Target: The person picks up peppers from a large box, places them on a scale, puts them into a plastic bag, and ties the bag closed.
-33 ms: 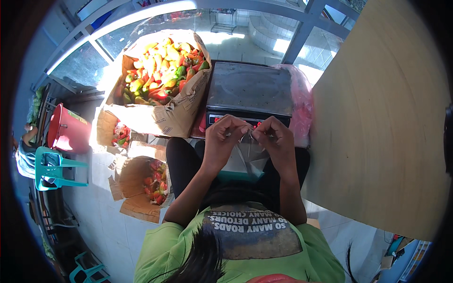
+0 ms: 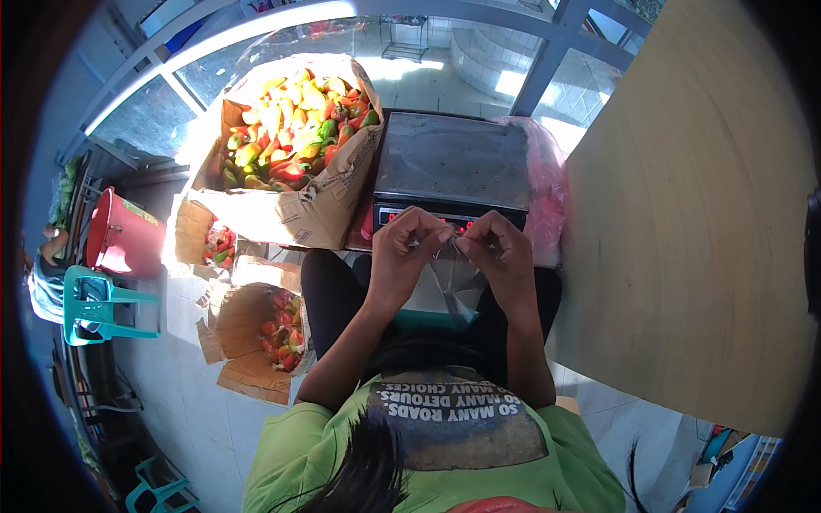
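My left hand (image 2: 404, 252) and my right hand (image 2: 498, 254) meet over my lap, just in front of a metal weighing scale (image 2: 449, 158) with a red display. Both pinch the top of a clear plastic bag (image 2: 446, 282) between thumb and forefinger, and it hangs down between my knees; I cannot make out any contents. At the back left of the scale stands a large open cardboard box (image 2: 269, 214) heaped with red, yellow and green peppers (image 2: 299, 128). Pink plastic bags (image 2: 547, 188) lie against the scale's right side.
A wooden board (image 2: 684, 214) fills the right. Smaller cartons (image 2: 235, 329) of peppers sit at left on the tiled floor, beside a red bin (image 2: 120, 235) and teal plastic chairs (image 2: 90, 295). A person (image 2: 47, 269) is at the far left edge. A glass partition (image 2: 410, 60) stands behind.
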{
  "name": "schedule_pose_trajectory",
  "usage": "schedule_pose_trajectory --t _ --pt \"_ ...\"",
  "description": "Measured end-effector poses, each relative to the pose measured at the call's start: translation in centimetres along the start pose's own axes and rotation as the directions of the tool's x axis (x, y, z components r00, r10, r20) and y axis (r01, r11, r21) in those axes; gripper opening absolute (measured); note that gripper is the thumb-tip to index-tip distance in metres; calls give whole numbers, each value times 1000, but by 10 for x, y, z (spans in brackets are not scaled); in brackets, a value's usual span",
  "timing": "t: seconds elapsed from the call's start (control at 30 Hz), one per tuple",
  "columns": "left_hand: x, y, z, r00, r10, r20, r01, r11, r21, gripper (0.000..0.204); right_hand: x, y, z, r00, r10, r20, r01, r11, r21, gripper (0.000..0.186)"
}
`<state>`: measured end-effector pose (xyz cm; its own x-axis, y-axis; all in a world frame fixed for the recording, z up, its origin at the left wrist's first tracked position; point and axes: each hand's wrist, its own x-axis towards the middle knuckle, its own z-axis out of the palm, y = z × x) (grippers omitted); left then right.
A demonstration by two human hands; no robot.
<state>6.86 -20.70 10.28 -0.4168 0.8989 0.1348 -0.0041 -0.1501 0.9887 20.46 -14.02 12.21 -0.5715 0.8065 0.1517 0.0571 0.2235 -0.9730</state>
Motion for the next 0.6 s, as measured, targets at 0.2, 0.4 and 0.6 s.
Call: schedule_pose_trajectory --t 0.2,0.4,0.6 --pt "2 -9 -5 998 50 38 -54 992 117 16 1 -4 6 997 68 24 -70 996 60 8" --pt "5 -4 2 980 184 -79 -174 977 122 8 1 -2 5 998 56 16 -56 997 53 8" --pt "7 -9 -4 977 201 -67 -192 974 120 4 1 -1 6 999 45 28 -44 998 -38 9"
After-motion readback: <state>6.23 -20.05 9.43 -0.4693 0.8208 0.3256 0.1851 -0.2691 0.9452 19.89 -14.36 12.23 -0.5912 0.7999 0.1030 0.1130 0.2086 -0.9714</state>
